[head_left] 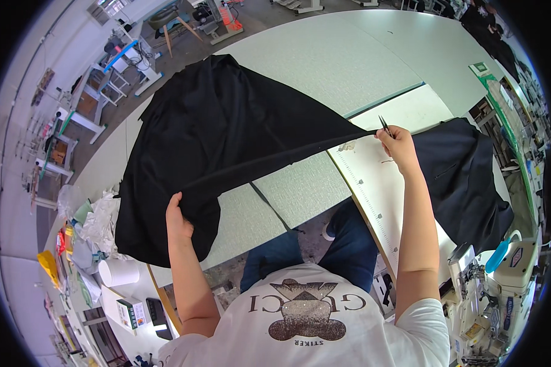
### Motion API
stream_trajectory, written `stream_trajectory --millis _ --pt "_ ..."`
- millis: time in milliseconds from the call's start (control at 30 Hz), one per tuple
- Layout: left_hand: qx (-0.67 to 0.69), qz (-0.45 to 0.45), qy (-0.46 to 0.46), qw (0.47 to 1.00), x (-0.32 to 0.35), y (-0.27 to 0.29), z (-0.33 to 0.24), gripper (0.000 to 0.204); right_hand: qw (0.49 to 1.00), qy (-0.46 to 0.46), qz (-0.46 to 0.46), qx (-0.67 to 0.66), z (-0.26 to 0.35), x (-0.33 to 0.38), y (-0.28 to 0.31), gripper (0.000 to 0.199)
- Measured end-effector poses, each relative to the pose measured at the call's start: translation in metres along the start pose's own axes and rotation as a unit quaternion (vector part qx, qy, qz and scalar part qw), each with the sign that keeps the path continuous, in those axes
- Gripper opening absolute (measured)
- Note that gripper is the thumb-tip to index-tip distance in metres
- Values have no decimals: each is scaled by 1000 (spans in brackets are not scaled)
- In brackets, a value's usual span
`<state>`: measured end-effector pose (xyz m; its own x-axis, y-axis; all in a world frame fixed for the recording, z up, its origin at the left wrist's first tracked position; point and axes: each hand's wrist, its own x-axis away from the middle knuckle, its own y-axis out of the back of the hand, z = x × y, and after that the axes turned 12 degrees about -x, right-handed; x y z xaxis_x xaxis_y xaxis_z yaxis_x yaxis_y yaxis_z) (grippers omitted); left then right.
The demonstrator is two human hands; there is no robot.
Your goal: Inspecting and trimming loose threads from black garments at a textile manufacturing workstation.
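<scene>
A large piece of black cloth (226,122) lies spread and rumpled over the table, its near edge drawn into a straight line between my hands. My left hand (179,221) is closed on that edge at the cloth's lower part, with the thumb on top and the other fingers hidden beneath. At the far right tip of the cloth, my right hand (398,147) pinches the corner. A slim dark tool with two points (384,122) also sticks up from the right hand; whether tweezers or thread snips, I cannot tell.
Another black cloth (462,177) lies right of my right forearm, near a sewing machine (511,269). A white work surface (373,202) with ruler marks adjoins the pale table (306,183). At left are plastic bags (101,223), a white cylinder (118,273) and a small box (131,313).
</scene>
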<state>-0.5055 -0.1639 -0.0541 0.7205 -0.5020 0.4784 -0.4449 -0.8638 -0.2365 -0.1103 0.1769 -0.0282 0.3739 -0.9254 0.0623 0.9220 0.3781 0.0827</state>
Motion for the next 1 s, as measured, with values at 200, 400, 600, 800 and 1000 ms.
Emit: stream_trajectory --millis 200,400,600,800,1000 --pt "6 -6 6 1000 5 -7 0 36 1000 -3 -5 -5 0 2 1 20" --pt "7 4 12 1000 4 -3 1 35 1000 4 -10 -16 3 7 1 21" --pt "-10 7 4 1000 0 4 4 31 999 16 -12 -32 9 14 0 21" --pt "-448 29 -175 876 12 -14 -9 27 998 57 -10 -18 28 36 -1 16" --pt "-338 288 -480 756 83 -173 -16 21 956 202 205 51 79 112 -56 9"
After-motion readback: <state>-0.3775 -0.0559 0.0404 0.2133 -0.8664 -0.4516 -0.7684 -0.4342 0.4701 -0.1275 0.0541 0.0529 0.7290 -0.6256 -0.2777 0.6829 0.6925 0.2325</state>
